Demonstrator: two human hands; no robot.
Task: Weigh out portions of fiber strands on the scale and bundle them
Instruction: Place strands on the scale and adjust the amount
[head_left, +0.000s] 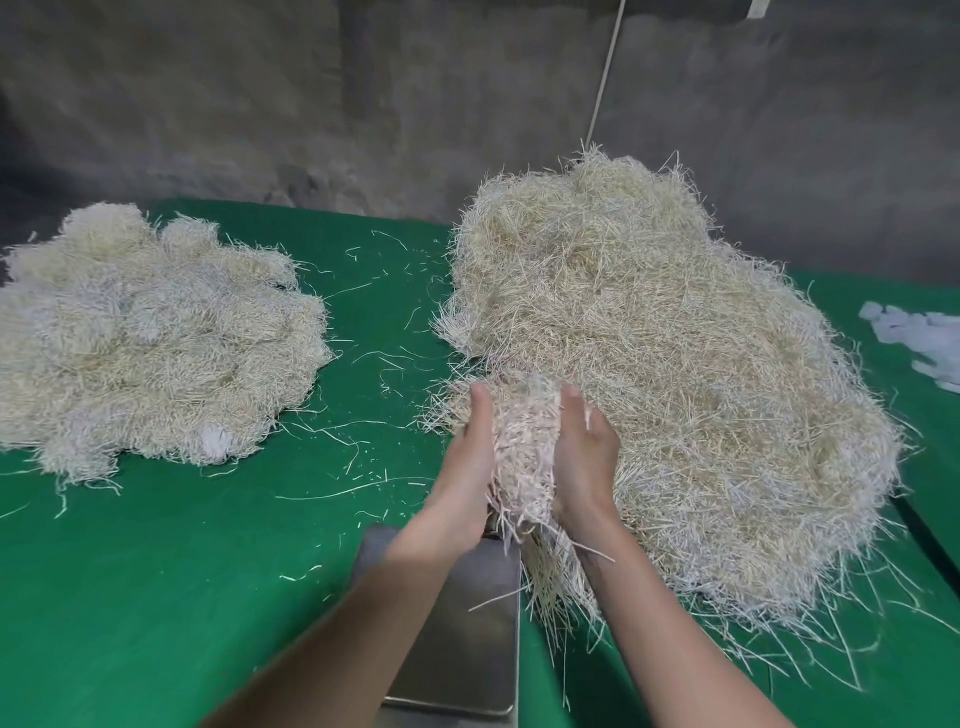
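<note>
so both hands, left hand (470, 467) and right hand (584, 457), are pressing a pale clump of fiber strands (522, 447) between the palms, fingers mostly straight and held together, just over the far end of the flat steel scale pan (467, 649). big straw-coloured loose pile (675, 364) on the right, smaller whitish pile (156, 338) far left, all on green cloth (156, 597)

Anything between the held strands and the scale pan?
Nothing visible. The left hand and right hand press the pale handful of fiber strands between them above the flat steel scale pan's far end; one loose strand lies on it. The large tan fiber heap crowds its right edge.
</note>
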